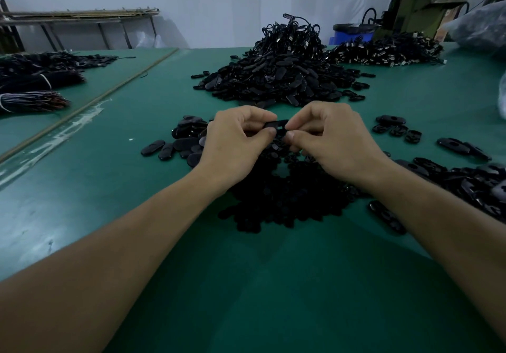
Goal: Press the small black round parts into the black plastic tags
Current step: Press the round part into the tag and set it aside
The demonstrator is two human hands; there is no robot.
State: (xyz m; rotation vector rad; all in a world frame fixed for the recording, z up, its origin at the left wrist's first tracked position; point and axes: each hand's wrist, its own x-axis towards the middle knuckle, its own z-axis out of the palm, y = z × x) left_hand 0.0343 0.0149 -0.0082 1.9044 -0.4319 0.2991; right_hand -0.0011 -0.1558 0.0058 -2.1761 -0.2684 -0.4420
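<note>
As left hand (236,137) + right hand (330,139) pinch | tag (276,124): flat, black, slotted

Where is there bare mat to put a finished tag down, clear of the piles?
Widest bare mat: the near strip between the forearms, below the small round parts. Also left of the tag cluster, out to the seam. Crowded: under the left hand and right hand, which pinch a tag, and the right-edge heap.
</note>
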